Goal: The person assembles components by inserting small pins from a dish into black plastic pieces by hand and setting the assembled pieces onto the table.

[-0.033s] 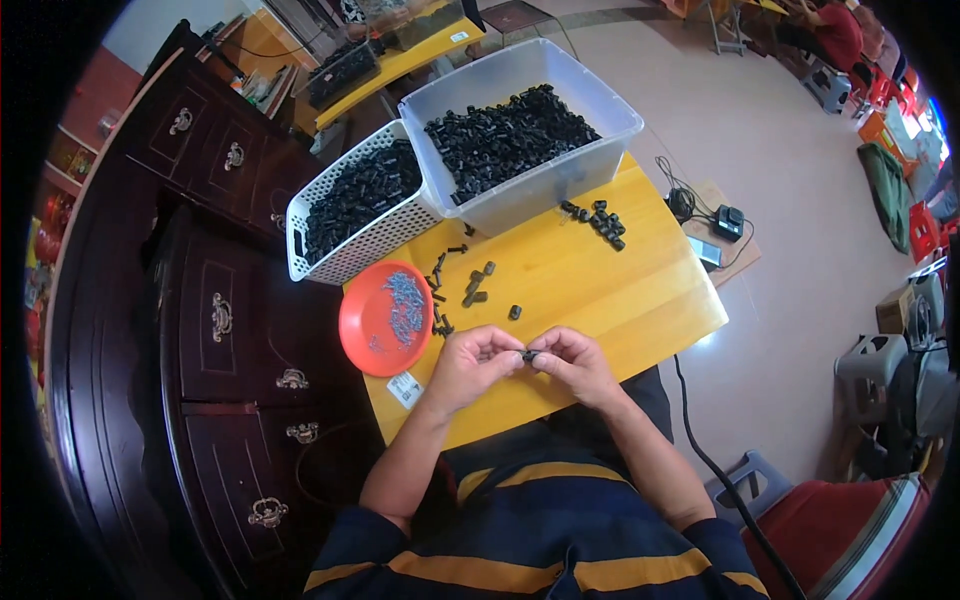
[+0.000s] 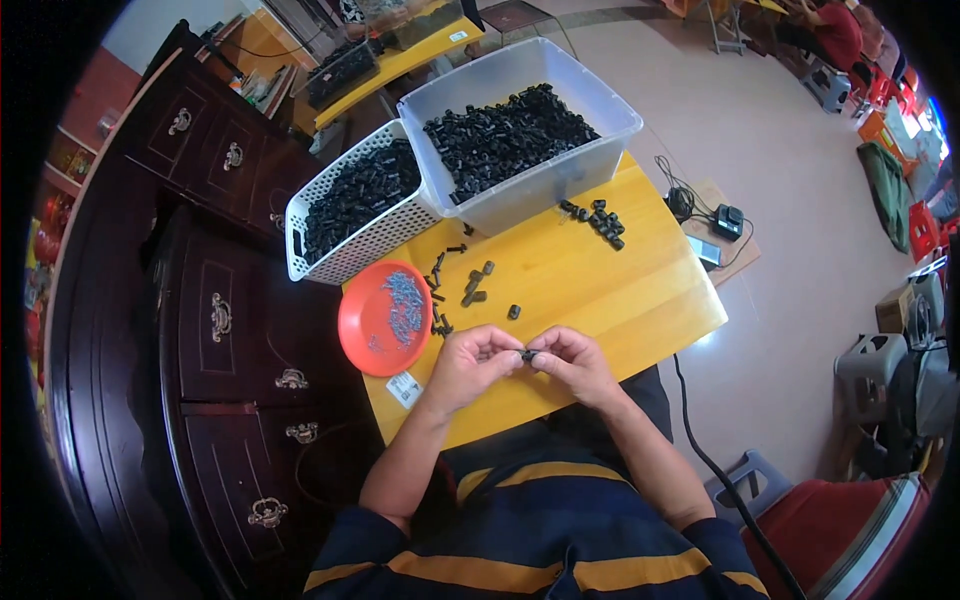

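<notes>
Close to the table's front edge, my left hand [image 2: 478,366] and my right hand [image 2: 575,366] meet, thumbs and forefingers pinched on a small black plastic part [image 2: 529,355]. Fingertips cover most of it, so its exact shape cannot be made out. Just beyond lies a single short black cylinder [image 2: 514,312]. Several dark cylindrical pieces [image 2: 475,288] form a loose group farther up the table. To the left of them, thin black stemmed pieces [image 2: 437,290] are scattered beside a red-orange bowl [image 2: 350,340], which contains small silvery metal pieces [image 2: 405,305].
A white perforated basket [image 2: 375,232] and a clear plastic bin [image 2: 545,178], both filled with black parts, stand at the table's far side. More black cylinders [image 2: 605,225] lie right of the bin. Dark wooden drawers [image 2: 225,330] flank the yellow table [image 2: 640,290] at left. A black cable [image 2: 715,470] runs down at right.
</notes>
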Action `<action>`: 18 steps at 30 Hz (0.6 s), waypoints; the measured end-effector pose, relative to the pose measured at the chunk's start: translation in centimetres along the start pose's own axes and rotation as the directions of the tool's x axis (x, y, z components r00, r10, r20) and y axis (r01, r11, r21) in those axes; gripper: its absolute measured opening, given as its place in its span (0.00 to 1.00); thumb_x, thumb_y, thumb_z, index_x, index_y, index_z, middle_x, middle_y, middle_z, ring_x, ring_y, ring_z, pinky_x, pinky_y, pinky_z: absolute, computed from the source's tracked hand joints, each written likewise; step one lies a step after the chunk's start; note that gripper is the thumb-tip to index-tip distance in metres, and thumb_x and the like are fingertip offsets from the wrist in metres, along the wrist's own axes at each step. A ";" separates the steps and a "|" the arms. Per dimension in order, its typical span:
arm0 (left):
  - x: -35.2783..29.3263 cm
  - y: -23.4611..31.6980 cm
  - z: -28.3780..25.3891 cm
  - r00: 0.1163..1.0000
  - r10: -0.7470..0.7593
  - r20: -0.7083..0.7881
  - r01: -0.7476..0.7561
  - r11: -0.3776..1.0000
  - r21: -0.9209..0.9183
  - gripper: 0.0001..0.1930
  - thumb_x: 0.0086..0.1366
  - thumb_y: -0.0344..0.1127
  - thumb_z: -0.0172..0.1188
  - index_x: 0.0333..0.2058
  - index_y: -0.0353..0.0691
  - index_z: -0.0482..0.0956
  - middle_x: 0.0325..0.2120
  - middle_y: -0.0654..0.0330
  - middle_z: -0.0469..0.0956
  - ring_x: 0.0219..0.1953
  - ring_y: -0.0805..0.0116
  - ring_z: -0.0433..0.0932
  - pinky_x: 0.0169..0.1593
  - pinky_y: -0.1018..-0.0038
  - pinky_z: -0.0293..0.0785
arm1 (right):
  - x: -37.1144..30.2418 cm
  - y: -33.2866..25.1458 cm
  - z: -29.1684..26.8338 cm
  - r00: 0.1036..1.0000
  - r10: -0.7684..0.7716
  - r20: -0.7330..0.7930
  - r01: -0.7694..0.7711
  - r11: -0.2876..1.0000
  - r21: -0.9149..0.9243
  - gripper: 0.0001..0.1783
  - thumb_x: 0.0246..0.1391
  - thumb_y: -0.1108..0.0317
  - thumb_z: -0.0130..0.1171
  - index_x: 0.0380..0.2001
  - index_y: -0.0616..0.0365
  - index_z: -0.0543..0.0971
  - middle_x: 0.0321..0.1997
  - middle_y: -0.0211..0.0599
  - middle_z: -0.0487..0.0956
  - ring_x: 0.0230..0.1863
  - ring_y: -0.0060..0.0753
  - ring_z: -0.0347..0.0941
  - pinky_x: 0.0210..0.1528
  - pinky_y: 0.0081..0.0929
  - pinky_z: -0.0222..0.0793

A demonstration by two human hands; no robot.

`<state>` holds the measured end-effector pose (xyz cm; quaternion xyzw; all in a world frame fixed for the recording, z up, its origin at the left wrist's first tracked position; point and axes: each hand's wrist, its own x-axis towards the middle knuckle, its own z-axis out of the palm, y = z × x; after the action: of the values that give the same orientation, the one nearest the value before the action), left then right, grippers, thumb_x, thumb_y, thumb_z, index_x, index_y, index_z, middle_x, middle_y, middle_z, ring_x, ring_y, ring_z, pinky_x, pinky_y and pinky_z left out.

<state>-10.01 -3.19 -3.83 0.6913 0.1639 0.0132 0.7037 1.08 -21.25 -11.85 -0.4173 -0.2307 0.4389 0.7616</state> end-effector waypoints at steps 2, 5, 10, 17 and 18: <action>0.0 0.1 -0.1 1.000 -0.001 0.014 0.001 1.000 -0.009 0.06 0.67 0.25 0.65 0.42 0.33 0.84 0.32 0.65 0.85 0.32 0.82 0.80 0.40 0.82 0.77 | 0.1 0.0 0.0 1.000 -0.015 0.015 0.014 1.000 0.005 0.08 0.67 0.74 0.62 0.47 0.62 0.80 0.45 0.30 0.83 0.47 0.22 0.79 0.56 0.25 0.75; 0.1 0.1 -0.2 1.000 -0.006 0.028 0.006 1.000 -0.013 0.05 0.67 0.25 0.66 0.41 0.34 0.84 0.32 0.66 0.85 0.32 0.83 0.80 0.39 0.83 0.76 | 0.1 0.0 0.0 0.999 -0.010 0.036 0.010 1.000 0.002 0.07 0.68 0.74 0.62 0.47 0.62 0.80 0.44 0.31 0.84 0.47 0.22 0.79 0.55 0.25 0.76; 0.2 0.2 -0.3 0.999 -0.024 0.035 0.023 1.000 0.011 0.05 0.67 0.25 0.66 0.41 0.34 0.85 0.31 0.66 0.85 0.32 0.84 0.79 0.39 0.84 0.76 | 0.1 -0.3 0.2 0.999 -0.014 0.038 0.013 1.000 0.019 0.07 0.68 0.74 0.62 0.47 0.62 0.80 0.44 0.31 0.84 0.47 0.22 0.79 0.54 0.25 0.76; 0.3 0.7 -0.3 0.997 -0.060 0.043 0.055 0.992 0.110 0.04 0.65 0.26 0.67 0.38 0.34 0.85 0.29 0.68 0.84 0.30 0.84 0.78 0.36 0.83 0.74 | 0.0 0.4 0.1 1.000 -0.008 0.030 0.008 1.000 0.004 0.06 0.67 0.74 0.64 0.45 0.61 0.81 0.42 0.28 0.83 0.45 0.19 0.78 0.52 0.22 0.75; 0.3 0.7 -0.3 0.998 -0.055 0.040 0.048 0.986 0.158 0.04 0.65 0.26 0.67 0.37 0.34 0.86 0.28 0.68 0.84 0.29 0.84 0.78 0.35 0.83 0.74 | -0.1 0.5 0.1 1.000 -0.006 0.031 0.006 1.000 0.004 0.06 0.67 0.74 0.64 0.45 0.61 0.81 0.42 0.28 0.83 0.45 0.19 0.78 0.52 0.22 0.75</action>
<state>-9.69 -2.78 -3.22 0.7402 0.1666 -0.0331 0.6505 0.77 -21.14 -12.20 -0.4082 -0.2426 0.4435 0.7602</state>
